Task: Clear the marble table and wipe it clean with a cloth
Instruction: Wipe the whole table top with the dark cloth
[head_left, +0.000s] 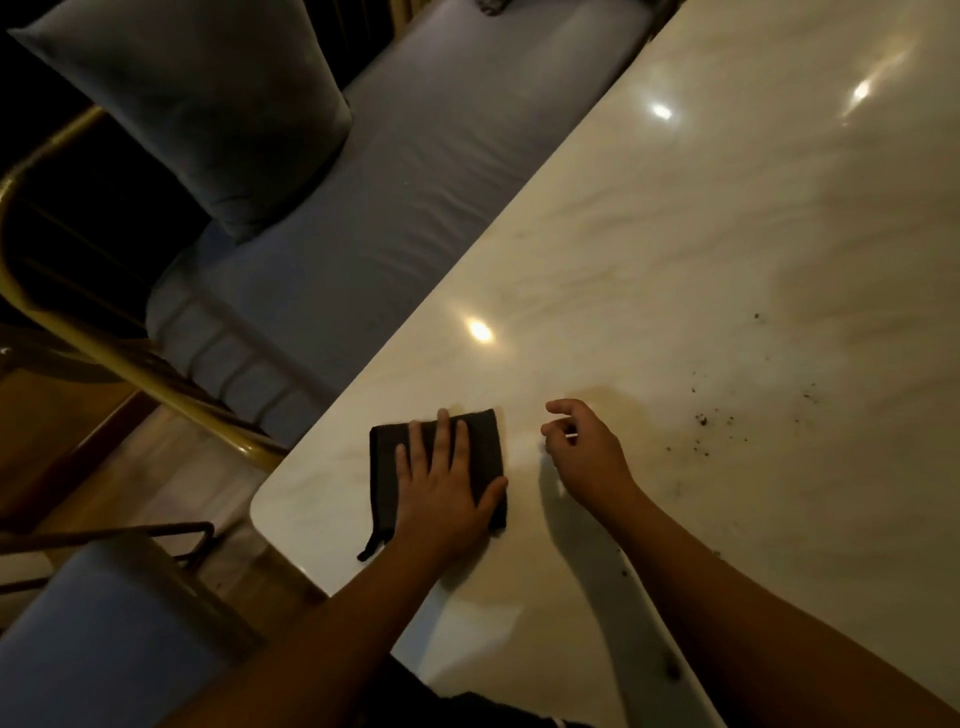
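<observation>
Left hand (441, 483) flat on dark cloth (383, 462), fingers straight. Right hand (587, 457) just beside, loosely curled; grip unclear. Crumbs (704, 420) to its right.

A home dining spot: marble table (675, 234), cushioned bench (389, 208), pillow (197, 104).

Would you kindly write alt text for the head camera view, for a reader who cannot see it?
A person's left hand lies flat on a folded dark cloth near the corner of a marble table; the right hand is beside it, fingers curled. Dark crumbs dot the table farther right, and a cushioned bench runs alongside.
</observation>
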